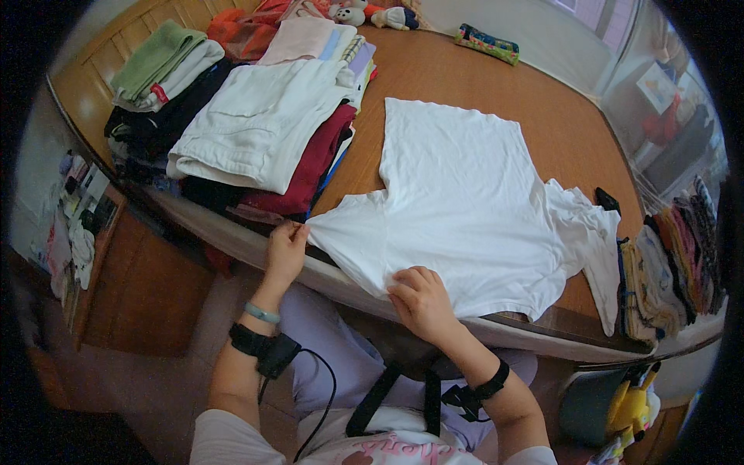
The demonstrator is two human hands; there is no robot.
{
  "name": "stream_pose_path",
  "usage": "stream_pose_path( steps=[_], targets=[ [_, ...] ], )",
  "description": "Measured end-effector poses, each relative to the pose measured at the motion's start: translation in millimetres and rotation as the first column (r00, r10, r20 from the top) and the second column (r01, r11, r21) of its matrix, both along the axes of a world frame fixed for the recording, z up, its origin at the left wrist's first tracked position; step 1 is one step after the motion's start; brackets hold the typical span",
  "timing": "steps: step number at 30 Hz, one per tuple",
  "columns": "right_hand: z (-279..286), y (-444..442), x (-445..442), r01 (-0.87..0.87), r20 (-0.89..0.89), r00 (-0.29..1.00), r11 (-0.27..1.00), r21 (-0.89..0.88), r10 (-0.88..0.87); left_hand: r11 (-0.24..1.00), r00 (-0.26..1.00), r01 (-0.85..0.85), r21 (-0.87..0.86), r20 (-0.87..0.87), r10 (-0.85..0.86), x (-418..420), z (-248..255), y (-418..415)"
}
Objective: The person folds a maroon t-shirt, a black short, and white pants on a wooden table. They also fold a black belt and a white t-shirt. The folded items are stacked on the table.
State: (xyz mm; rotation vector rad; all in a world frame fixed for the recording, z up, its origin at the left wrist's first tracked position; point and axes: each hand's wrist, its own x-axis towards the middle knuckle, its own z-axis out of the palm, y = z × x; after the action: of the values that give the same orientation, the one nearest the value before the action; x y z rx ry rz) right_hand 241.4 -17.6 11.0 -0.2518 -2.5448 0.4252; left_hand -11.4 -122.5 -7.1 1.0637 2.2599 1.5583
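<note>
A white T-shirt (459, 192) lies spread on the brown bed surface (430, 70), its hem pointing away from me. My left hand (286, 250) pinches the end of the sleeve on the left and draws it out taut. Near the shoulder seam, at the edge closest to me, my right hand (421, 302) grips the fabric between thumb and fingers. Over on the right, the other sleeve side is bunched, and a pointed end of white cloth hangs toward the front edge.
Folded clothes in stacks, with white trousers (261, 116) and a green towel (157, 58) on top, stand at left. More folded clothes (668, 261) line the right edge. A floral pouch (487, 43) and plush toys (372, 14) lie at the back. A dark object (607, 199) sits beside the shirt.
</note>
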Motion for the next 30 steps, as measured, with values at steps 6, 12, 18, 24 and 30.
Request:
stream_pose_path(
  steps=[6,12,18,24,30],
  targets=[
    [28.8,-11.4,-25.6,0.02,-0.162,0.985,0.975,-0.221,-0.057,0.947,0.855,-0.044,0.317,0.502,-0.129,22.0,15.1,10.6],
    [45.3,-16.2,-83.9,0.156,-0.264,0.936,0.948,-0.277,-0.231,0.853,0.67,0.073,0.518,0.608,-0.426,47.4,51.9,24.6],
    [25.4,14.6,-81.7,0.118,-0.329,0.863,0.787,-0.606,-0.384,0.811,0.766,0.304,0.501,0.377,-0.52,46.0,76.2,57.5],
    [45.2,43.6,-50.0,-0.127,-0.356,0.782,0.429,-0.894,-0.512,0.965,0.975,0.126,0.23,0.149,-0.163,20.8,64.9,162.5],
    [44.9,51.6,-23.0,-0.05,-0.226,0.855,0.36,-0.932,-0.466,0.91,0.989,-0.068,-0.408,-0.149,0.007,-51.0,43.4,269.4]
  ],
)
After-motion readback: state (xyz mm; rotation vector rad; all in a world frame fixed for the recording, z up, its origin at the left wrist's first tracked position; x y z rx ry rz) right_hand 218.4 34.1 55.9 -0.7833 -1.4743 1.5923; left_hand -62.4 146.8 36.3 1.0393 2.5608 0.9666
